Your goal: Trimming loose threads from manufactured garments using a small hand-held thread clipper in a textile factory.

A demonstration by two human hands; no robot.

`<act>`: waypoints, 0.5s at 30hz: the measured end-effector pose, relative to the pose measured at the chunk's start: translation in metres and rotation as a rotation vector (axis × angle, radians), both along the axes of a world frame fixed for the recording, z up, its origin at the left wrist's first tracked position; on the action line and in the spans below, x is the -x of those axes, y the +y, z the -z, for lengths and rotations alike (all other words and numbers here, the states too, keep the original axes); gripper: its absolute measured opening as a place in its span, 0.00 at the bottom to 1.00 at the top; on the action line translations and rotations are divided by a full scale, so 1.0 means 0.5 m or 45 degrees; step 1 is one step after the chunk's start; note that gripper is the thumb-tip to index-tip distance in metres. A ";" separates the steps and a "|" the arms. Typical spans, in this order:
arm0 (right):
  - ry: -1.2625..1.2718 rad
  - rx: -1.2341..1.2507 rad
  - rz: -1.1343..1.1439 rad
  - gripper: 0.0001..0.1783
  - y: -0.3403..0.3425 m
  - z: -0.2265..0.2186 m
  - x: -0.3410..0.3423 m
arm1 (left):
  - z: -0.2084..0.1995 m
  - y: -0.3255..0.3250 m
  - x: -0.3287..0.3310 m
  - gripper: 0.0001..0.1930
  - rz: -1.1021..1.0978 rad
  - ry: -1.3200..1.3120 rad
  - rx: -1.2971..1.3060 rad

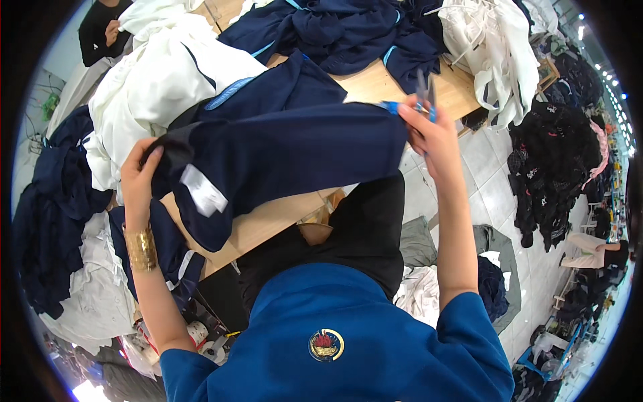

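A navy garment (301,144) is stretched between my two hands above the edge of a wooden table. My left hand (139,175) is closed on its left end, thumb on top, beside a white label (203,191) on the cloth. Over at the right end, my right hand (431,134) pinches the corner of the fabric near a bit of blue trim. The same hand also holds small thread snips (429,94), their grey blades pointing up and away from me. How the fingers grip the snips is partly hidden.
White garments (161,74) heap on the left of the table (462,90). More navy garments (335,33) with light blue trim lie at the back. White clothes (492,47) hang over the right edge, and a dark pile (546,167) stands beyond. Another person (104,33) is at upper left.
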State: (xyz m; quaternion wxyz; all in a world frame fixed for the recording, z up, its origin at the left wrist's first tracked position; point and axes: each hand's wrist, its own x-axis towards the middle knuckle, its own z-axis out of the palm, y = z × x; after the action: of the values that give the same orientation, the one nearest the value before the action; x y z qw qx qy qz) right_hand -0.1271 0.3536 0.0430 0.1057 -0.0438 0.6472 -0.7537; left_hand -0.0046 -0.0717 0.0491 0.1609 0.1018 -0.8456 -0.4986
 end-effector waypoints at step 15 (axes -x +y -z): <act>-0.159 -0.023 -0.487 0.07 -0.182 0.012 -0.054 | 0.100 0.373 0.031 0.17 0.285 -0.246 -0.832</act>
State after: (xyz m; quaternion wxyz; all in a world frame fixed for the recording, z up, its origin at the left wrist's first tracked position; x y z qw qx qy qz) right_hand -0.0999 0.2626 0.0371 0.2873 -0.1179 0.6259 -0.7154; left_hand -0.0200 0.1148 -0.0009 -0.0164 0.1013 -0.6588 -0.7453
